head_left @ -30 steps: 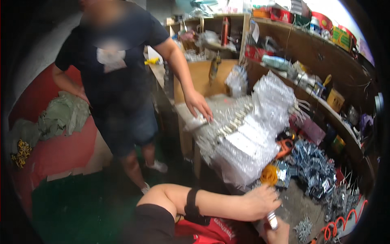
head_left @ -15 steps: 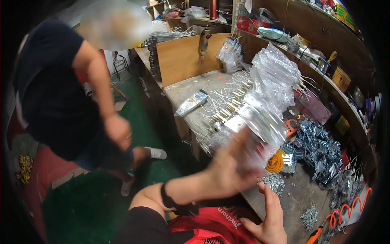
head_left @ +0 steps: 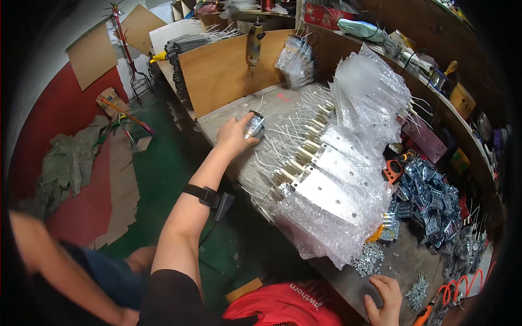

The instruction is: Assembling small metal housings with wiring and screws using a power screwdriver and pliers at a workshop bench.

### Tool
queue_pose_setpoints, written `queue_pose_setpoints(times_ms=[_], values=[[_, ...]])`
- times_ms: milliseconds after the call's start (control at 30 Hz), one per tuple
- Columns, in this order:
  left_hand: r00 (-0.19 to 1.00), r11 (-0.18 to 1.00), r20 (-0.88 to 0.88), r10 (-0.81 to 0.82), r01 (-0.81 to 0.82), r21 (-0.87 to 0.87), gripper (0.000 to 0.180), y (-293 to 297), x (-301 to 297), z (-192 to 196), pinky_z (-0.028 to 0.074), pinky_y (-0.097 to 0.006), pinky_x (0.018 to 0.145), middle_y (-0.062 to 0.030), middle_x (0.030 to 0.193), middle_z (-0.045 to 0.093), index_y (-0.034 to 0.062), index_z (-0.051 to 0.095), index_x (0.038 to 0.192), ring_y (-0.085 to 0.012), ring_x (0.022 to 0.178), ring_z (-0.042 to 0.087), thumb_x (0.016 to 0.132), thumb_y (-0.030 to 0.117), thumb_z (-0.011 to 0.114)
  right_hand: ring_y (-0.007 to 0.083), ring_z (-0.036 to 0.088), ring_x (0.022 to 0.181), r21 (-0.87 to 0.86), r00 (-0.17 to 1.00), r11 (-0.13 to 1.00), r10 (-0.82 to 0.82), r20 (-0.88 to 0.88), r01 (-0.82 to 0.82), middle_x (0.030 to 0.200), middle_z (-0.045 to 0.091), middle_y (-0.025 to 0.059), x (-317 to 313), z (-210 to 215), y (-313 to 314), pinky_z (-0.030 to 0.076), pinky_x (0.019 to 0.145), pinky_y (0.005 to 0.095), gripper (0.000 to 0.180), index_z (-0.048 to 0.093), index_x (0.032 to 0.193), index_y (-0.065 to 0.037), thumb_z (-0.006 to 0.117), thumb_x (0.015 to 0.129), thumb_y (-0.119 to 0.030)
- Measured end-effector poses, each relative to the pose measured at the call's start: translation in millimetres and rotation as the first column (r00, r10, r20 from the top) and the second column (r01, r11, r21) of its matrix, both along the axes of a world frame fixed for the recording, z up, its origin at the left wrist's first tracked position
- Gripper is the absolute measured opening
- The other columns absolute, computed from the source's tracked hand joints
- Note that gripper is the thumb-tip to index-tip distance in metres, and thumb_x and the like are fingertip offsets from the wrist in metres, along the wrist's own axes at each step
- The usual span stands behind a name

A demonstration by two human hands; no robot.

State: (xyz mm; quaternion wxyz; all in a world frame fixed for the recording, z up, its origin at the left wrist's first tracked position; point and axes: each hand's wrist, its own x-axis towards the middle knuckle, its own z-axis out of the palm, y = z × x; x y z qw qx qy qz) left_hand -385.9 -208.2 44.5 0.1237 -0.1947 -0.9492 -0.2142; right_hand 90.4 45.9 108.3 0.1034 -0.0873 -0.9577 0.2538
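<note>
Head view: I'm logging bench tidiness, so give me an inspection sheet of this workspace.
Surface: grey bench, crowded.
Job's things: small shiny packet under the left hand; bubble-wrapped metal plates with white wires.
Clutter: metal brackets, screws, orange tool.
Hands: left fingers on the packet; right hand flat on the bench edge, empty.
Cables: orange coiled cord.
Surroundings: shelves, wooden board, cardboard on green floor, another person's arm.
</note>
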Motion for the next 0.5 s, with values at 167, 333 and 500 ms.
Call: queue_pose_setpoints(times_ms=[167, 333, 500], values=[[0.999, 0.991, -0.005, -0.054, 0.053, -0.12, 0.085, 15.3, -5.3, -6.0, 0.045, -0.048, 0.094, -0.0199, 0.124, 0.053, 0.0316, 0.038, 0.143, -0.0385, 0.109, 0.058, 0.069, 0.035, 0.08, 0.0361, 0.06, 0.098, 0.146, 0.999, 0.988, -0.046, 0.02, 0.042, 0.107, 0.062, 0.0175, -10.3, 12.7, 0.0, 0.048, 0.087, 0.0418, 0.031, 0.063, 0.11, -0.004, 0.068, 0.082, -0.014], [0.998, 0.99, 0.063, -0.024, 0.032, -0.14, 0.085, -12.6, -7.0, 6.6, 0.046, -0.048, 0.093, -0.0195, 0.125, 0.054, 0.029, 0.036, 0.144, -0.0389, 0.11, 0.057, 0.07, 0.033, 0.078, 0.0279, 0.061, 0.077, 0.035, 0.932, 0.999, 0.036, -0.362, -0.025, 0.091, 0.066, 0.0135, -74.2, 37.5, -15.8, 0.048, 0.068, 0.0351, 0.02, 0.068, 0.088, -0.002, 0.064, 0.069, 0.003], [0.987, 0.985, 0.102, -0.127, 0.138, -0.107, 0.087, -4.8, -21.0, 1.8, 0.042, -0.044, 0.1, -0.0219, 0.13, 0.052, 0.0228, 0.036, 0.146, -0.0396, 0.118, 0.051, 0.071, 0.03, 0.078, 0.0311, 0.06, 0.087, 0.192, 0.892, 0.964, 0.246, -0.38, -0.183, 0.098, 0.063, 0.0141, -143.7, 64.6, -28.9, 0.048, 0.074, 0.0371, 0.029, 0.066, 0.098, -0.004, 0.07, 0.069, -0.002]])
